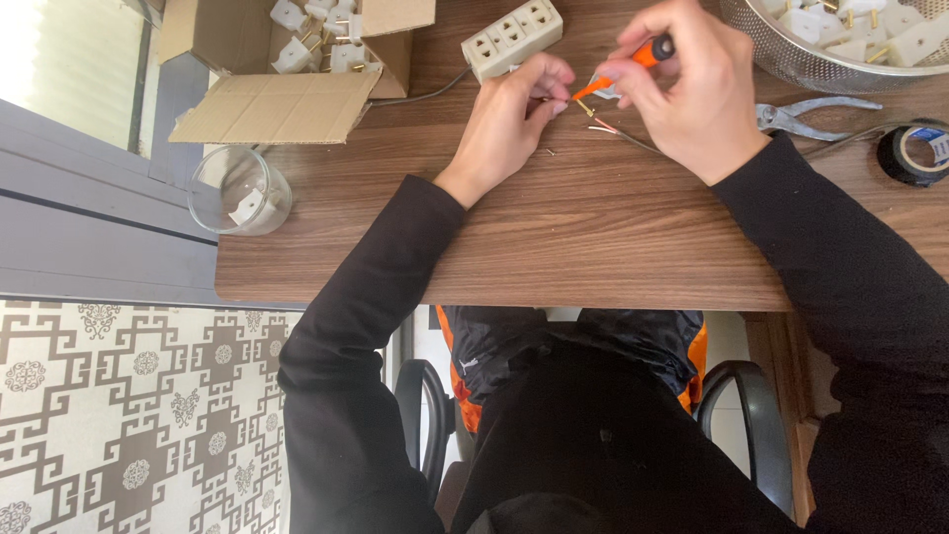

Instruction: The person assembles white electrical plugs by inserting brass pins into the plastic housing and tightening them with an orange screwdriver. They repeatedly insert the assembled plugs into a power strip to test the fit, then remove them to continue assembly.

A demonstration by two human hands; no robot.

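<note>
Here, nearest the camera, the person's black sleeves (376, 326) run up from the lap over the front edge of the brown wood-grain table (554, 237). The left hand (509, 124) is closed, its fingertips pinching a small part with a brass pin, hard to make out. The right hand (692, 84) grips a small orange-handled screwdriver (628, 67), its tip set down at the part between the two hands. A thin cable with bared red and white wire ends (618, 132) lies on the table just below the tip, running off to the right.

The step in hand looks like fastening or loosening a terminal screw on the pinched part. The next move would call for a steady pinch and a small, straight turn of the tool, with the bared ends kept close.

Further out, grey metal pliers (806, 114) and a black tape roll (914, 153) lie to the right. A clear glass cup (240, 190) sits at the left edge. Beyond the hands lies a white multi-socket strip (512, 38). Farthest are an open cardboard box of white plug parts (297, 59) and a metal mesh colander (781, 54) holding more of them.
</note>
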